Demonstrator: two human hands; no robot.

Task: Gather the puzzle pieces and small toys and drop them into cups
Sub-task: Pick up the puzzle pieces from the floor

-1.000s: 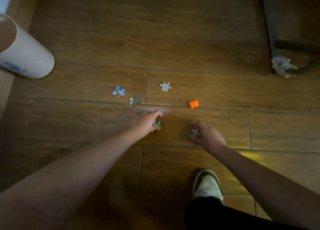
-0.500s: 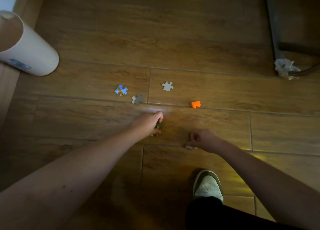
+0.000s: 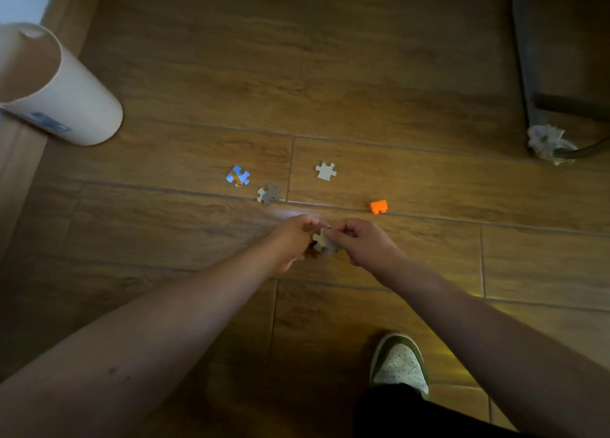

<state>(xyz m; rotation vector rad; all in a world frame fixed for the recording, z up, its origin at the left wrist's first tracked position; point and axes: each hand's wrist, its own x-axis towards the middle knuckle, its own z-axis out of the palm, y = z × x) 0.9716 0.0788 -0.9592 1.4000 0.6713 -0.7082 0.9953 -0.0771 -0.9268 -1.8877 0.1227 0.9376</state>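
Note:
My left hand point(image 3: 292, 239) and my right hand point(image 3: 361, 241) meet low over the wooden floor. Between their fingertips is a grey puzzle piece point(image 3: 321, 241), pinched by my right hand and touching my left. Whether my left hand still holds the greenish piece is hidden. Beyond the hands lie a blue puzzle piece point(image 3: 237, 176), a grey puzzle piece point(image 3: 269, 194), a pale puzzle piece point(image 3: 325, 170) and a small orange toy block point(image 3: 378, 206). A tall white cup point(image 3: 66, 97) stands at the far left.
A dark metal chair leg with a wad of tissue point(image 3: 546, 143) at its foot stands at the upper right. My green and white shoe point(image 3: 399, 361) is planted below my right arm. A wooden baseboard runs along the left edge.
My right hand lifted the grey piece off the floor and carried it left to my left hand. My left hand closed over the greenish piece and rose slightly.

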